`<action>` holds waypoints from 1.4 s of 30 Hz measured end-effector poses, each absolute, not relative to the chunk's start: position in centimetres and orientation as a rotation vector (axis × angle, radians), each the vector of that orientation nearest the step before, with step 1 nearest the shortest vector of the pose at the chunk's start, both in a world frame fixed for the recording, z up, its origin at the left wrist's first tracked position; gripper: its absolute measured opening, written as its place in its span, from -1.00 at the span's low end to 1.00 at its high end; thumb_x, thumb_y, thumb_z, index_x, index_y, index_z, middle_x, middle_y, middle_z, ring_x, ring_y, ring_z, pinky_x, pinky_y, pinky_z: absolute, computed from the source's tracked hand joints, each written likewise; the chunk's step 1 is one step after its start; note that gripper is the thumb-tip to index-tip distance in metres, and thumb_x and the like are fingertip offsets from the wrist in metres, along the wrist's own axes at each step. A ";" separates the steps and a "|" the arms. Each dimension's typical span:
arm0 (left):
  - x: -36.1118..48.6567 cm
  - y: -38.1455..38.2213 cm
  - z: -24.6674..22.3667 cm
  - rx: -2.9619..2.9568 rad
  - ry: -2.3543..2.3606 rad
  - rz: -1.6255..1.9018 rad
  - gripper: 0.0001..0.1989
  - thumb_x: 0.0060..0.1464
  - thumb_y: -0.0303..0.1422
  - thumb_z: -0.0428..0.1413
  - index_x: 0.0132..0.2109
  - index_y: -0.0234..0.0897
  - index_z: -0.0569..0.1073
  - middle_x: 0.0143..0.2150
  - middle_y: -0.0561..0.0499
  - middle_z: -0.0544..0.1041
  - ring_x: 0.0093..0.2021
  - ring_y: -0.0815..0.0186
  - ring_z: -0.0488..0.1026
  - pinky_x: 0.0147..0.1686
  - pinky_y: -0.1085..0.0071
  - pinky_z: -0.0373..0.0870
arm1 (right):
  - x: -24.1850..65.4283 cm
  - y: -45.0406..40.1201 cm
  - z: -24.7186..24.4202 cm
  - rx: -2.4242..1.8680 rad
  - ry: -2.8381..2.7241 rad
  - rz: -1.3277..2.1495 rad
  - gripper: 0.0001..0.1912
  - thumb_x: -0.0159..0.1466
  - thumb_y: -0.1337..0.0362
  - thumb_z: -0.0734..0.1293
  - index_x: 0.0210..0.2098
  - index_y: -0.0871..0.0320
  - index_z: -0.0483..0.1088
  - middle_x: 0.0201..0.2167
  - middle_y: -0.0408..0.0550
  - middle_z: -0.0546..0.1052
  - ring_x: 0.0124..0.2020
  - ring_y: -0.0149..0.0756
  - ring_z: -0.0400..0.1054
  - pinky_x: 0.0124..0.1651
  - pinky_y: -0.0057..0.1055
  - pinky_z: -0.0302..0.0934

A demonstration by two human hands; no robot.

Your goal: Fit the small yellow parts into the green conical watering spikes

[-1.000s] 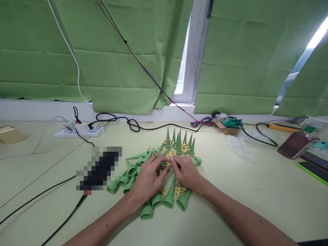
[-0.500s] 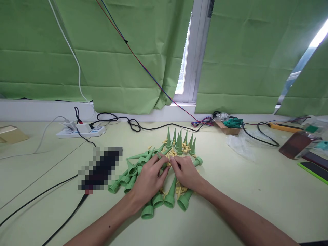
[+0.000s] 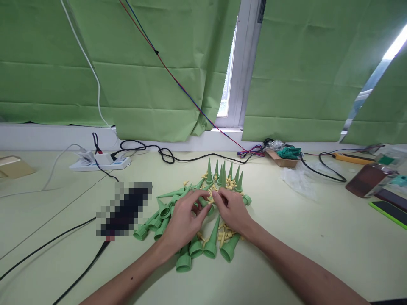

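Observation:
Over the middle of a pile of green plastic spikes, my left hand (image 3: 184,216) curls its fingers and thumb round one hollow-ended green spike (image 3: 206,206). Close beside it, my right hand (image 3: 233,209) is closed in a pinch at a small yellow plastic piece (image 3: 213,194), partly hidden by the fingertips. More loose green spikes (image 3: 210,243) lie to the left and in front of the hands, wide ends toward me. Several spikes stand upright (image 3: 239,182) behind them. Small yellow pieces (image 3: 225,235) are scattered between the spikes and under my right wrist.
A power strip (image 3: 101,163) with plugs sits at the back left, and black cables cross the table. A blurred-out dark object (image 3: 125,209) lies left of the pile. Toward the right are a small carton (image 3: 281,159), plastic wrap (image 3: 299,182), a dark red bottle (image 3: 370,178) and a green-edged phone (image 3: 389,214).
My left fingers have loosened and spread a little round the green spike. The right hand has shifted slightly up, its fingers curled near the same spot.

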State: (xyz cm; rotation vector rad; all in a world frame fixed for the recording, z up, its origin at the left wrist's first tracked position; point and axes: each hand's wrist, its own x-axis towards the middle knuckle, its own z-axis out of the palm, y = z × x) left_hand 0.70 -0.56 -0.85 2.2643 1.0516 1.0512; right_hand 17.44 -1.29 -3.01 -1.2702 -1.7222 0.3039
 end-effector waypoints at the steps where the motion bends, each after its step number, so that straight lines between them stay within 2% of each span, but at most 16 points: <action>1: 0.8 -0.6 -0.8 2.254 1.050 1.058 -0.84 0.20 -0.34 0.07 -0.06 -0.16 0.42 -0.16 0.02 0.49 -0.36 0.34 0.42 -0.39 0.43 0.41 | 17.5 -1.4 -2.9 -1.264 -1.702 0.285 -0.62 0.40 0.13 0.15 -0.53 0.12 0.11 -0.65 -0.26 0.17 -0.60 -0.44 0.05 -0.47 -0.44 -0.07; 4: 0.9 -0.7 -0.7 2.245 1.044 1.040 -0.76 0.20 -0.35 0.06 0.02 -0.15 0.36 -0.14 0.01 0.48 -0.38 0.35 0.41 -0.38 0.43 0.40 | 17.4 -1.7 -2.6 -1.201 -1.699 0.211 -0.76 0.37 0.19 0.19 -0.41 0.13 0.25 -0.55 -0.19 0.30 -0.52 -0.39 0.17 -0.42 -0.44 0.03; 8: 0.8 -0.9 -0.6 2.192 1.023 0.942 -0.54 0.20 -0.40 0.03 0.22 -0.09 0.16 -0.25 0.06 0.45 -0.47 0.39 0.36 -0.45 0.47 0.35 | 17.1 -2.2 -2.0 -1.052 -1.780 0.114 -0.92 0.31 0.27 0.26 -0.29 0.15 0.33 -0.38 -0.07 0.39 -0.32 -0.28 0.27 -0.25 -0.38 0.16; 11: 0.7 -1.0 -0.7 2.197 0.999 0.910 -0.40 0.17 -0.46 0.02 0.29 -0.03 0.02 -0.26 0.09 0.42 -0.49 0.43 0.32 -0.45 0.49 0.33 | 17.1 -2.3 -1.9 -0.976 -1.848 0.137 -0.93 0.28 0.29 0.30 -0.24 0.14 0.34 -0.33 -0.05 0.39 -0.25 -0.24 0.26 -0.20 -0.35 0.19; 15: 0.7 -1.0 -0.8 2.220 0.970 0.905 -0.32 0.14 -0.52 0.00 0.31 0.01 -0.04 -0.22 0.08 0.38 -0.45 0.44 0.34 -0.40 0.49 0.34 | 17.1 -2.1 -2.3 -0.965 -1.900 0.152 -0.93 0.28 0.29 0.31 -0.27 0.13 0.31 -0.35 -0.07 0.37 -0.28 -0.27 0.24 -0.24 -0.37 0.18; 20: 0.8 -0.9 -1.0 2.226 0.954 0.907 -0.37 0.15 -0.51 0.00 0.29 -0.02 0.00 -0.22 0.08 0.38 -0.47 0.46 0.32 -0.42 0.50 0.34 | 16.9 -1.9 -3.0 -0.964 -1.925 0.159 -0.82 0.33 0.31 0.24 -0.42 0.13 0.20 -0.46 -0.14 0.32 -0.42 -0.36 0.19 -0.36 -0.43 0.09; 26: 0.8 -1.2 -0.8 2.209 0.978 1.001 -0.50 0.19 -0.41 0.03 0.23 -0.07 0.11 -0.09 -0.01 0.37 -0.37 0.41 0.38 -0.44 0.49 0.38 | 17.4 -1.6 -2.5 -1.048 -1.753 0.098 -0.75 0.35 0.25 0.23 -0.46 0.13 0.19 -0.56 -0.21 0.27 -0.54 -0.43 0.13 -0.45 -0.46 0.03; 29: 0.9 -1.2 -0.7 2.214 1.006 1.064 -0.57 0.20 -0.37 0.03 0.19 -0.09 0.16 -0.08 -0.02 0.37 -0.33 0.38 0.37 -0.45 0.48 0.39 | 18.5 -1.2 -1.7 -1.092 -1.611 0.013 -0.71 0.36 0.23 0.23 -0.49 0.13 0.19 -0.59 -0.23 0.23 -0.58 -0.44 0.08 -0.47 -0.46 0.01; 36: 1.0 -1.1 -0.9 2.279 1.033 1.058 -0.67 0.22 -0.37 0.01 0.13 -0.13 0.23 -0.12 0.00 0.39 -0.34 0.38 0.37 -0.42 0.46 0.39 | 21.3 0.3 -1.0 -1.185 -1.469 -0.188 -0.59 0.38 0.22 0.19 -0.57 0.10 -0.01 -0.64 -0.28 0.07 -0.60 -0.45 -0.06 -0.48 -0.45 -0.08; 42: 0.9 -1.2 -0.8 2.338 1.046 1.039 -0.75 0.22 -0.39 0.00 0.05 -0.19 0.30 -0.19 0.00 0.43 -0.37 0.36 0.38 -0.44 0.45 0.38 | 22.5 1.3 -1.7 -1.314 -1.592 -0.204 -0.60 0.37 0.18 0.18 -0.56 0.11 0.00 -0.64 -0.27 0.10 -0.60 -0.44 -0.05 -0.47 -0.44 -0.10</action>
